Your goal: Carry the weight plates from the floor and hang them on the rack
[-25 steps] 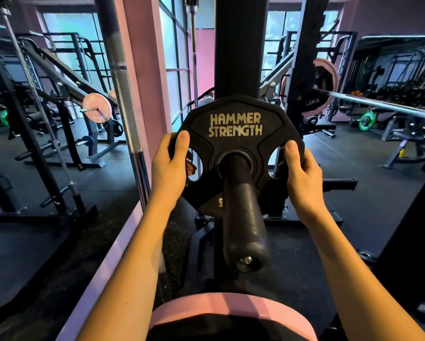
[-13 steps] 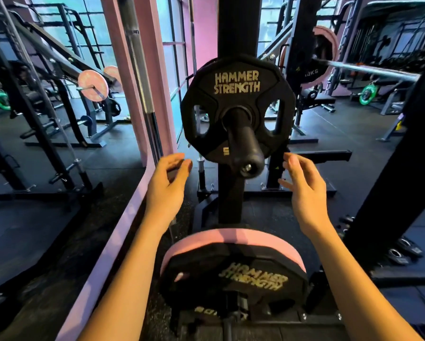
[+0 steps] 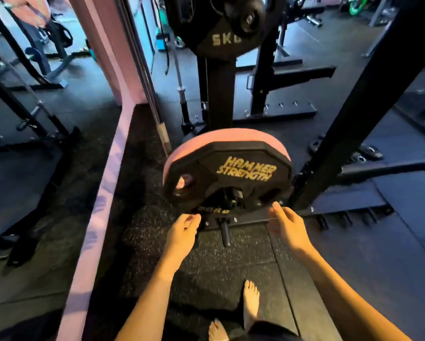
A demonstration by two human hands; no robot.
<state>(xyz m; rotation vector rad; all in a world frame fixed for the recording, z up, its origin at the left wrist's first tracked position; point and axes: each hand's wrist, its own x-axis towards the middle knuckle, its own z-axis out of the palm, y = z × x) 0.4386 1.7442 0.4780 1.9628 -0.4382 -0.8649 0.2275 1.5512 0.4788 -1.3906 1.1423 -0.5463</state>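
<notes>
Upper plate: the small black weight plate (image 3: 221, 23) marked "5KG" hangs on the rack's upper peg (image 3: 249, 19); half a second ago it sat whole in mid-view, now only its lower half shows at the top edge.
Lower plates: a black "HAMMER STRENGTH" plate (image 3: 231, 178) sits in front of a pink plate (image 3: 231, 139) low on the rack (image 3: 217, 94), just above the floor; they have come up from the bottom of the view to its centre.
View shift: the camera has tipped down, so the rubber floor (image 3: 218, 267) and two bare feet (image 3: 250, 301) now appear.
Hard to read: the weight mark at the lower plate's bottom edge is blurred; the peg carrying the lower plates is mostly hidden behind them; the pink plate shows only as a rim and through a grip hole.
Left hand: the left hand (image 3: 181, 233) has dropped from beside the upper plate to just below the lower plate's left edge, palm down, fingers loosely curled, holding nothing; whether it touches the plate cannot be told.
Right hand: the right hand (image 3: 289, 228) has dropped likewise, fingers extended and spread, empty, fingertips near the plate's lower right edge and over the rack's base bar (image 3: 253, 219).
Arms: both forearms reach forward and down from the bottom corners.
</notes>
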